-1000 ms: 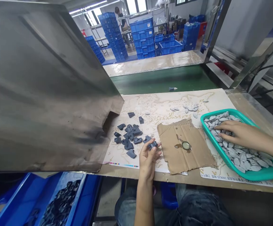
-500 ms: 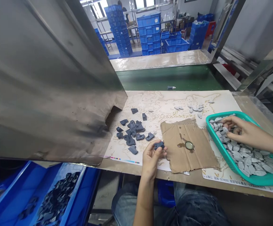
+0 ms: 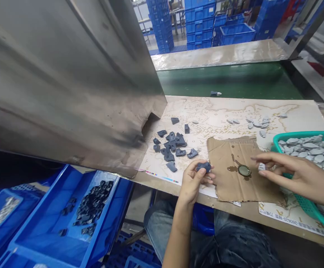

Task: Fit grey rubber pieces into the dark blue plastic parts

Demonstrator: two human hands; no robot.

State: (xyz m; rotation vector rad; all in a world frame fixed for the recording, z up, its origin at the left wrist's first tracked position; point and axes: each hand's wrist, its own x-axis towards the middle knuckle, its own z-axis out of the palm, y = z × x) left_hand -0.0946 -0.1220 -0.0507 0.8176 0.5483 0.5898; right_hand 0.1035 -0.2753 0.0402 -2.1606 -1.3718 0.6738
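Observation:
My left hand [image 3: 195,180] pinches a dark blue plastic part [image 3: 203,166] at the table's front edge, just right of a loose pile of similar dark parts [image 3: 173,146]. My right hand [image 3: 290,174] holds a small light grey piece [image 3: 261,167] in its fingertips above a torn sheet of cardboard [image 3: 228,178], close to a metal bottle cap [image 3: 244,170] lying on it. A teal basket [image 3: 307,208] full of light grey pieces sits at the right, partly behind my right forearm.
A large steel chute [image 3: 67,82] fills the left. Below it stand blue bins [image 3: 67,223], one holding dark parts. A green conveyor belt [image 3: 228,80] runs behind the printed paper sheet [image 3: 214,115]. A few grey pieces [image 3: 258,122] lie loose. Stacked blue crates [image 3: 201,18] stand far off.
My right hand left the teal basket with a grey piece and came left over the cardboard. The left hand kept hold of the dark part. The view swung down and left.

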